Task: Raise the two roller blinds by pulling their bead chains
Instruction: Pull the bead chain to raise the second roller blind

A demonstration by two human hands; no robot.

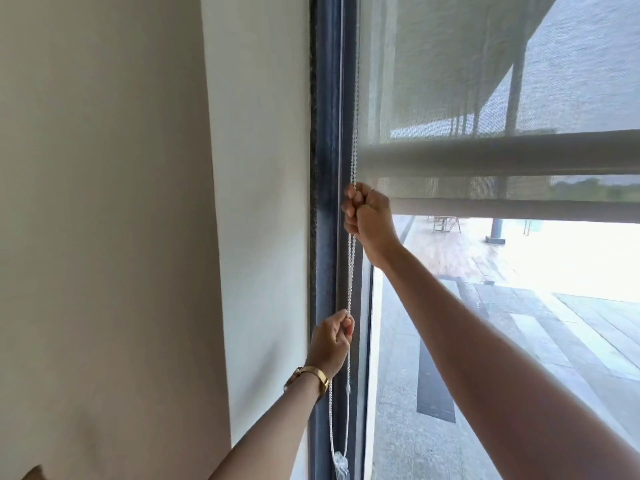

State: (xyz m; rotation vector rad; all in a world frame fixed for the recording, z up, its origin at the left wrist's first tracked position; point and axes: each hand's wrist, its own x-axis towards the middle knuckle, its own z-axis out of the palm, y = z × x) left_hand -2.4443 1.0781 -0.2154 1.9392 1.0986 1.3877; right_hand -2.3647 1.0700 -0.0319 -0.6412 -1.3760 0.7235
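- The left hand (330, 342), lowest and nearest, is closed on the bead chain (350, 271) with thumb and fingertips pinching a strand, just to the right of the dark window frame (325, 202). A gold bracelet (308, 379) circles its wrist. It likely sits low to finish one pull while the other hand takes a fresh hold.
- Below that hand the chain hangs slack beside the frame and ends at a clear tensioner (341, 465) at the bottom edge of view — a small connector bead (347, 388) sits on one strand.
- The right hand (369, 216) is fisted round the chain higher up the frame, knuckles towards the glass. Gripping high probably gives it a long downward stroke.
- The chain's long axis is vertical, running parallel to the frame; two strands show between the hands.
- The nearer roller blind (485, 81), right of the frame, is partly raised; its bottom bar (502, 157) lies horizontal, square to the frame.
- Behind it a second blind's bar (519, 211) sits slightly lower — also horizontal.
- Beyond the glass, a paved terrace (519, 306).
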